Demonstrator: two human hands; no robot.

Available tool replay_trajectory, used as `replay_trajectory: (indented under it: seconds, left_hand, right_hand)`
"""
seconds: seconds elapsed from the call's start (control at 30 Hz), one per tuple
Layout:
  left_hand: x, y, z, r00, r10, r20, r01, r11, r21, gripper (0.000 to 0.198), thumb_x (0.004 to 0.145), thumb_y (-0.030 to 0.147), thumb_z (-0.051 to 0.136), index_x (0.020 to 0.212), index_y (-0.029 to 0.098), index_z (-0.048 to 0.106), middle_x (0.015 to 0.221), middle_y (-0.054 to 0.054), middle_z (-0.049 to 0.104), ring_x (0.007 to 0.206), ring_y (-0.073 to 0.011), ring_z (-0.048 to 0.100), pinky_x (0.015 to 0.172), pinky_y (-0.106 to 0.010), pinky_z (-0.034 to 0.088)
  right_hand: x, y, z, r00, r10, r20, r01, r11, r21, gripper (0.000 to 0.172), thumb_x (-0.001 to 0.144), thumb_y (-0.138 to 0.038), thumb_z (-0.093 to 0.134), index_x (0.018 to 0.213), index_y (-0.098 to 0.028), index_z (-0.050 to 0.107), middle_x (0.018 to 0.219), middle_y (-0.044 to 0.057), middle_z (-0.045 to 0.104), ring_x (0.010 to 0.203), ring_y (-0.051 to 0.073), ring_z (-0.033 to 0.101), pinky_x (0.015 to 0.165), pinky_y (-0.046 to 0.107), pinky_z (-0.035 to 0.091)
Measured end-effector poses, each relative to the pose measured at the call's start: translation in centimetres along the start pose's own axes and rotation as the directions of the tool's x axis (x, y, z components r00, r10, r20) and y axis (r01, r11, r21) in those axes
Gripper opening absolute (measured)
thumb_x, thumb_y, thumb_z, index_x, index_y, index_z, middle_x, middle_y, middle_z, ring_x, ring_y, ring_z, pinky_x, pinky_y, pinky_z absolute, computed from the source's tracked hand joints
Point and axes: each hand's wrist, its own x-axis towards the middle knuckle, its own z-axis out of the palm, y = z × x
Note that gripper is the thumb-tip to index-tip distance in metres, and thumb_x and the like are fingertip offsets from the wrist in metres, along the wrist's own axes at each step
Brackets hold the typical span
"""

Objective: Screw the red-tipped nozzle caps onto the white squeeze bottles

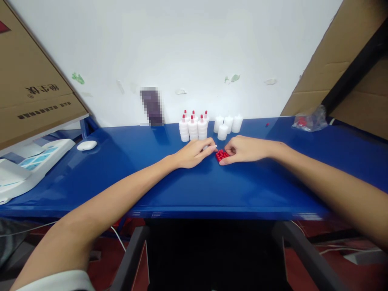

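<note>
A small heap of red caps lies on the blue table between my two hands. My left hand rests just left of the heap, fingers curled around a small white bottle that shows only in part. My right hand lies on the right of the heap, fingers bent and touching the red caps. Behind the hands stand several white bottles with red caps and three white bottles without caps.
A clear bag with red pieces lies at the back right. A white mouse and a white device sit at the left. Cardboard boxes lean at both sides. A single red cap lies near the wall.
</note>
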Motion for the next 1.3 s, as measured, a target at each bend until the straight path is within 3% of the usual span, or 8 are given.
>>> replay_trajectory:
  seconds: [0.37,0.47,0.63,0.77,1.17,1.3]
  left_hand:
    - [0.2,0.4,-0.2,0.999,0.011,0.043,-0.011,1.0,0.005,0.044,0.109,0.055,0.038,0.106,0.018,0.063,0.082,-0.001,0.065,0.071,-0.0142,0.057,0.071,-0.028,0.044]
    - [0.1,0.4,-0.2,0.999,0.023,0.042,-0.022,1.0,-0.004,0.043,0.109,0.053,0.039,0.105,0.018,0.064,0.083,-0.001,0.066,0.071,-0.0141,0.057,0.072,-0.028,0.044]
    - [0.2,0.5,-0.2,0.999,0.016,0.048,-0.016,1.0,-0.007,0.042,0.109,0.052,0.039,0.107,0.018,0.064,0.083,-0.001,0.067,0.072,-0.0142,0.058,0.073,-0.027,0.043]
    - [0.2,0.6,-0.2,0.999,0.017,0.029,-0.017,1.0,-0.008,0.042,0.11,0.05,0.038,0.107,0.017,0.064,0.083,-0.002,0.066,0.071,-0.0142,0.058,0.073,-0.028,0.043]
    - [0.1,0.6,-0.2,0.998,0.023,0.052,-0.024,1.0,0.001,0.043,0.11,0.052,0.037,0.109,0.018,0.063,0.082,-0.001,0.065,0.072,-0.0141,0.058,0.074,-0.028,0.043]
    - [0.1,0.7,-0.3,0.998,0.003,0.07,-0.003,1.0,-0.003,0.045,0.11,0.053,0.034,0.111,0.018,0.062,0.084,-0.001,0.066,0.073,-0.0145,0.058,0.074,-0.028,0.043]
  right_hand:
    - [-0.2,0.3,-0.5,0.999,-0.029,0.04,0.026,0.997,0.07,0.059,0.085,-0.074,0.066,0.066,-0.022,0.048,0.061,-0.002,0.047,0.057,0.013,0.041,0.059,0.034,0.031]
    - [-0.2,0.8,-0.7,0.997,-0.066,0.036,0.06,0.989,0.136,0.056,0.093,-0.072,0.054,0.071,-0.022,0.051,0.067,-0.001,0.048,0.061,0.015,0.042,0.063,0.034,0.034]
    - [0.1,1.3,-0.4,0.991,-0.09,-0.103,0.107,0.978,0.177,0.037,0.102,-0.055,0.043,0.091,-0.022,0.056,0.086,0.004,0.058,0.078,0.021,0.053,0.076,0.036,0.04]
    - [0.3,1.4,-0.2,0.987,-0.131,-0.096,0.147,0.973,0.176,0.026,0.1,-0.045,0.045,0.102,-0.022,0.057,0.094,0.006,0.063,0.083,0.023,0.055,0.079,0.036,0.042]
    - [0.2,1.2,-0.6,0.979,-0.192,-0.066,0.2,0.968,0.151,0.023,0.098,-0.036,0.042,0.091,-0.021,0.058,0.089,0.005,0.062,0.078,0.021,0.055,0.077,0.036,0.042]
    - [0.5,1.2,-0.1,0.957,-0.214,-0.195,0.23,0.971,0.065,0.021,0.098,-0.033,0.043,0.088,-0.02,0.058,0.08,0.004,0.062,0.071,0.019,0.055,0.071,0.034,0.04]
